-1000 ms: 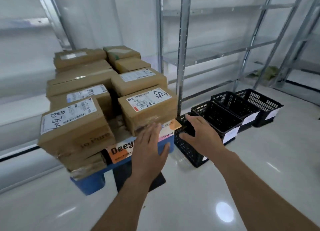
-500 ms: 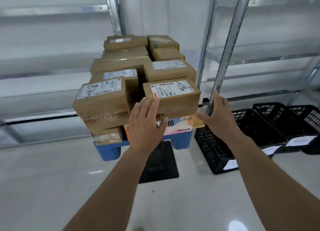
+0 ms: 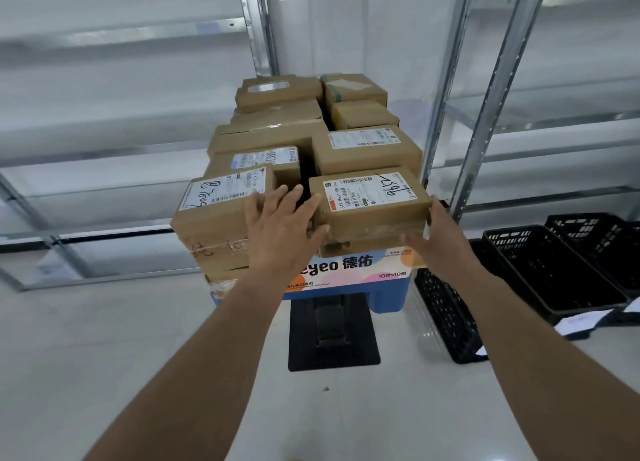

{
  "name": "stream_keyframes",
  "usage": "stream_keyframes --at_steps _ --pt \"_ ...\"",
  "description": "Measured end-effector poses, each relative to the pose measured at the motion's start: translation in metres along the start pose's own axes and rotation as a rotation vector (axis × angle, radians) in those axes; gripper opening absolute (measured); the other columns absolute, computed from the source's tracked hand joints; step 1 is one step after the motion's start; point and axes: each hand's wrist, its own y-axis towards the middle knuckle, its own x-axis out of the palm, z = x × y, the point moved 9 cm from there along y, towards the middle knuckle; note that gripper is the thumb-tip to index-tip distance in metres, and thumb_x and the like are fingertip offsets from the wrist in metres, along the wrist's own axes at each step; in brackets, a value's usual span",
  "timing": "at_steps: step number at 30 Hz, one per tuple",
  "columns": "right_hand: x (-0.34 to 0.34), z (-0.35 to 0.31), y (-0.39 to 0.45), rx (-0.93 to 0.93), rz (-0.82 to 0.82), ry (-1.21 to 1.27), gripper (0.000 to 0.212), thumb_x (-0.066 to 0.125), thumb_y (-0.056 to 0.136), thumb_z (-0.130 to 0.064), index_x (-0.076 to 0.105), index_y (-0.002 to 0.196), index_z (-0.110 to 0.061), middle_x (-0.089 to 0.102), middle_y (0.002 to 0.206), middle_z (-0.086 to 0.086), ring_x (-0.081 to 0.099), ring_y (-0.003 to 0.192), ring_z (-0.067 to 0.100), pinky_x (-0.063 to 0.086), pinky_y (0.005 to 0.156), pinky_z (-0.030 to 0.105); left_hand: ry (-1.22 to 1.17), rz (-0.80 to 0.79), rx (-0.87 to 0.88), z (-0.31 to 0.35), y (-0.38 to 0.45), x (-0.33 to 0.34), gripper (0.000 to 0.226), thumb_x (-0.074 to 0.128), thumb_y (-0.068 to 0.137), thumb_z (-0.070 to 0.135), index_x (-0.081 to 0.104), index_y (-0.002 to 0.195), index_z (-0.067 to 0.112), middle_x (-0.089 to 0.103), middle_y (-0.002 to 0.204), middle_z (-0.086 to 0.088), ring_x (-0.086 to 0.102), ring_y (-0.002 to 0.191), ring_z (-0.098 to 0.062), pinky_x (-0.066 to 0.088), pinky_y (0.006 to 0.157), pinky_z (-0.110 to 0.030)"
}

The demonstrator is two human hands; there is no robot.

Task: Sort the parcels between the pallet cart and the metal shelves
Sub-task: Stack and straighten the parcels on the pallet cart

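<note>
I see my left hand (image 3: 280, 232) spread flat, fingers straight, against the left front corner of the brown cardboard parcel with a white label scrawled in black marker (image 3: 370, 206). My right hand (image 3: 438, 242) presses the parcel's right side, fingers extended; neither grip is clenched. That parcel sits at the front right of the stack, on a printed white and orange carton (image 3: 349, 265) over the blue plastic pallet cart (image 3: 389, 296). A second labelled brown parcel (image 3: 214, 218) stands just left. Grey metal shelves (image 3: 498, 90) rise behind; black plastic mesh crates (image 3: 547, 263) line the floor on the right.
</note>
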Motion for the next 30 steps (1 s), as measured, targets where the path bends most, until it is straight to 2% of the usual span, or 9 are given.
stream_keyframes --at_steps 3,6,9,14,18,20,23,25,30 --pt "0.011 -0.004 0.001 -0.012 -0.011 0.006 0.067 0.062 0.090 -0.022 0.023 0.145 -0.027 0.048 0.117 -0.011 0.048 0.103 0.011 0.041 0.081 0.030 0.007 0.040 0.024 0.000 -0.001 -0.006 0.045 0.043 0.092 0.048 0.043 0.136 0.034 0.044 0.143 0.007 0.028 0.137 -0.017 0.008 0.110 -0.044" --pt "0.025 -0.010 0.002 -0.050 -0.053 0.004 0.063 0.060 0.091 -0.023 0.026 0.144 -0.023 0.051 0.127 -0.005 0.051 0.112 0.019 0.042 0.085 0.030 -0.018 0.067 0.029 -0.005 0.000 -0.010 0.041 0.046 0.093 0.038 0.047 0.134 0.031 0.048 0.139 0.009 0.033 0.133 -0.014 0.012 0.109 -0.041" --pt "0.032 -0.011 0.003 -0.053 -0.074 0.007 0.069 0.059 0.092 -0.025 0.020 0.148 -0.028 0.053 0.132 -0.004 0.050 0.105 0.014 0.040 0.083 0.029 -0.035 0.054 0.049 -0.007 0.002 -0.011 0.042 0.048 0.093 0.035 0.047 0.134 0.029 0.048 0.139 0.008 0.033 0.132 -0.013 0.012 0.110 -0.040" --pt "0.020 -0.005 0.005 -0.063 -0.024 0.010 0.061 0.063 0.088 -0.028 0.032 0.139 -0.027 0.049 0.136 -0.002 0.048 0.119 0.015 0.039 0.086 0.031 -0.181 0.073 -0.045 -0.039 0.002 -0.017 0.054 0.051 0.088 0.046 0.040 0.138 0.031 0.036 0.148 0.004 0.022 0.139 -0.019 0.013 0.114 -0.045" --pt "0.018 0.005 0.006 -0.017 -0.025 -0.041 0.061 0.060 0.088 -0.029 0.031 0.142 -0.026 0.048 0.132 0.003 0.044 0.102 0.014 0.038 0.078 0.032 -0.128 0.051 -0.100 -0.065 -0.007 -0.012 0.056 0.050 0.086 0.055 0.042 0.137 0.035 0.037 0.148 0.001 0.019 0.141 -0.020 0.002 0.115 -0.047" --pt "0.021 0.005 0.008 -0.011 -0.043 -0.079 0.061 0.057 0.090 -0.032 0.031 0.145 -0.025 0.047 0.136 0.003 0.050 0.108 0.021 0.043 0.081 0.034 -0.144 0.033 -0.097 -0.067 -0.009 -0.008 0.055 0.050 0.086 0.056 0.042 0.136 0.037 0.038 0.147 0.001 0.021 0.140 -0.021 0.001 0.115 -0.047" --pt "0.031 -0.005 0.010 -0.080 -0.067 -0.081 0.043 0.053 0.094 -0.032 0.042 0.135 -0.022 0.057 0.125 -0.001 0.056 0.084 0.007 0.043 0.060 0.013 -0.165 0.051 -0.075 -0.068 -0.007 -0.008 0.050 0.052 0.086 0.052 0.045 0.133 0.037 0.042 0.143 0.002 0.029 0.136 -0.022 0.007 0.115 -0.047" --pt "0.037 -0.010 0.010 -0.104 -0.069 -0.038 0.039 0.051 0.096 -0.028 0.043 0.135 -0.023 0.058 0.125 -0.004 0.050 0.077 -0.002 0.037 0.046 0.011 -0.173 0.056 -0.061 -0.069 -0.006 -0.010 0.048 0.055 0.086 0.048 0.047 0.132 0.036 0.045 0.141 0.002 0.032 0.134 -0.022 0.010 0.114 -0.045" --pt "0.039 -0.008 0.010 -0.111 -0.083 -0.046 0.048 0.055 0.094 -0.031 0.037 0.139 -0.029 0.056 0.126 -0.007 0.047 0.075 -0.006 0.032 0.055 0.010 -0.196 0.058 -0.037 -0.072 -0.005 -0.012 0.049 0.059 0.086 0.042 0.046 0.133 0.035 0.044 0.141 0.002 0.031 0.134 -0.021 0.005 0.113 -0.041"
